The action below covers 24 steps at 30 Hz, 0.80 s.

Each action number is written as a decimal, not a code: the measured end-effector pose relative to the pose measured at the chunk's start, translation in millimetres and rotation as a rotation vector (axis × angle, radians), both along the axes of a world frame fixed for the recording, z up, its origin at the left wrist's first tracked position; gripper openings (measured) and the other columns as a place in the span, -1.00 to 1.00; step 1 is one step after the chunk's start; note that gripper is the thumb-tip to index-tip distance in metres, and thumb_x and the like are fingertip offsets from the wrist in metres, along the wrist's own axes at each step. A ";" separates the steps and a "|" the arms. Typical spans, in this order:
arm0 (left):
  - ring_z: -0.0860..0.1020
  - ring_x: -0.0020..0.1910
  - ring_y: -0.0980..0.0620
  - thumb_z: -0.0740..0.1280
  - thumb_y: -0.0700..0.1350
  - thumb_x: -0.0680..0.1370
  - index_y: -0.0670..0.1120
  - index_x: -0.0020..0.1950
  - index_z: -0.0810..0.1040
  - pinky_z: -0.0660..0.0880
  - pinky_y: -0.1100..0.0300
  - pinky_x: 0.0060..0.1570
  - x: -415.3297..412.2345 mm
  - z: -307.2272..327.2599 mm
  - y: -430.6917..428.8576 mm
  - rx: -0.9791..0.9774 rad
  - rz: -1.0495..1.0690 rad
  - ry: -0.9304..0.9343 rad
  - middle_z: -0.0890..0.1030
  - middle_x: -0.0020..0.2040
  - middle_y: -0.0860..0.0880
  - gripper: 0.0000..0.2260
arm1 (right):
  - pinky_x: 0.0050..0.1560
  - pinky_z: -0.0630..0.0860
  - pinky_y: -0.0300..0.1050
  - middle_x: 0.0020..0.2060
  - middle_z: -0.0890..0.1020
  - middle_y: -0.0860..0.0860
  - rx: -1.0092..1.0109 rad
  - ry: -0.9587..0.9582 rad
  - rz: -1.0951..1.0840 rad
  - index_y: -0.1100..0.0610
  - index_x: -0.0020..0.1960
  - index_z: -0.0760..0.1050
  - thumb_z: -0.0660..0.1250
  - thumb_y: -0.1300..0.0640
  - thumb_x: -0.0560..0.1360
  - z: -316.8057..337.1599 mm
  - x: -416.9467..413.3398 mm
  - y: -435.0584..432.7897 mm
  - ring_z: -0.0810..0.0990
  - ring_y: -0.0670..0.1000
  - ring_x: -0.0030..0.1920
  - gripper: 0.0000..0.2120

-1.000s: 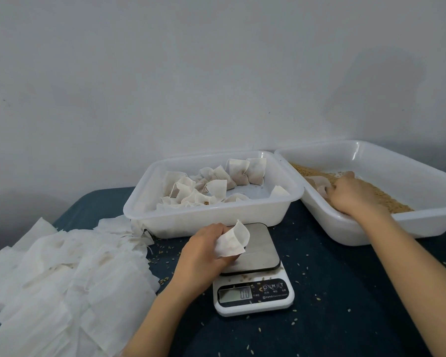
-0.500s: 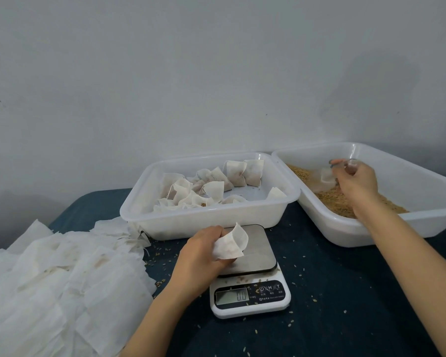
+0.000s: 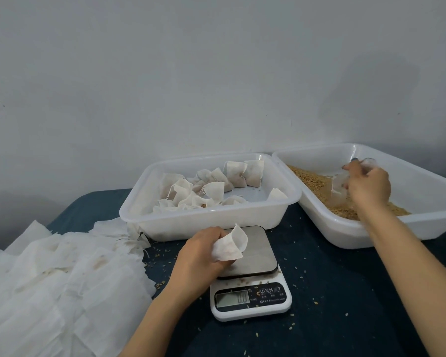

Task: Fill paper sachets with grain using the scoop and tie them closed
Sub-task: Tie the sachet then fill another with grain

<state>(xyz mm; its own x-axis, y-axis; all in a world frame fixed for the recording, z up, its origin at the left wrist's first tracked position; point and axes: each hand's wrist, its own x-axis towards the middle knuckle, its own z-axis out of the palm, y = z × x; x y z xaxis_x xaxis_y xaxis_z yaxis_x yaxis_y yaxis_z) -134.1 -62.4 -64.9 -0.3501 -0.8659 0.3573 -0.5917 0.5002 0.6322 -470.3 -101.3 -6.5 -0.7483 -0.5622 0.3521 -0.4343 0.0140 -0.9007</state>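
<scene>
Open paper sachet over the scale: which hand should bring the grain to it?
Right. The right hand already holds the clear plastic scoop in the grain tray; the left hand is occupied holding the white paper sachet.

Dark blue table (image 3: 332,292): two white tubs (image 3: 206,222) along far edge, scale (image 3: 251,297) mid-front. Empty sachet pile (image 3: 62,284) at left edge, loose grains (image 3: 313,299) scattered.

The sachet (image 3: 229,247) in my left hand (image 3: 198,253) is thin, matt white paper, slightly crumpled. Under it the scale (image 3: 250,276) has a brushed metal plate on a glossy white plastic body. Behind the scale, both tubs (image 3: 206,220) are smooth translucent plastic (faintly shiny); the cloth (image 3: 332,292) is matt dark blue.
</scene>
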 end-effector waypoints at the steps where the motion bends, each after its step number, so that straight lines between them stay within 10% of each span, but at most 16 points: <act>1: 0.44 -0.24 0.23 0.47 -0.02 0.46 0.36 -0.24 0.39 0.23 0.33 -0.31 0.4 -0.3 0.0 0.001 -0.002 0.000 0.51 -0.20 0.33 -0.67 | -0.31 0.44 -0.11 -0.35 0.58 -0.02 -0.050 -0.180 -0.003 0.08 -0.04 0.60 0.16 0.02 0.63 0.1 -2.7 -0.7 0.52 -0.06 -0.38 -0.73; 6: 0.46 -0.21 0.24 0.46 -0.01 0.46 0.37 -0.21 0.40 0.27 0.35 -0.30 0.6 -1.0 0.6 0.005 -0.004 0.009 0.51 -0.18 0.33 -0.68 | -0.56 0.26 -0.31 -0.26 0.51 -0.02 -0.260 -0.775 -0.074 0.13 -0.08 0.46 0.14 0.09 0.63 3.3 -18.2 -2.4 0.42 -0.13 -0.45 -0.80; 24: 0.55 -0.16 0.18 0.44 0.16 0.43 0.21 -0.03 0.48 0.43 0.41 -0.24 -2.5 4.6 3.6 0.080 0.022 0.285 0.61 -0.13 0.18 -0.79 | -0.57 0.17 -0.31 -0.45 0.37 -0.10 -0.592 -1.148 -0.173 0.08 -0.12 0.58 0.14 -0.10 0.64 24.9 -5.7 25.6 0.19 -0.14 -0.66 -0.64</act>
<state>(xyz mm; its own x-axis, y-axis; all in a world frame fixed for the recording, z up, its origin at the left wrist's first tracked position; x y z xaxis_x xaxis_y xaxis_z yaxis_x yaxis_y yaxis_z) -136.6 -58.8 -60.3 -0.2260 -0.9016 0.3688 -0.3953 0.4309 0.8112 -476.1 -75.7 18.4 -0.8326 -0.4091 -0.3735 0.5502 -0.5328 -0.6429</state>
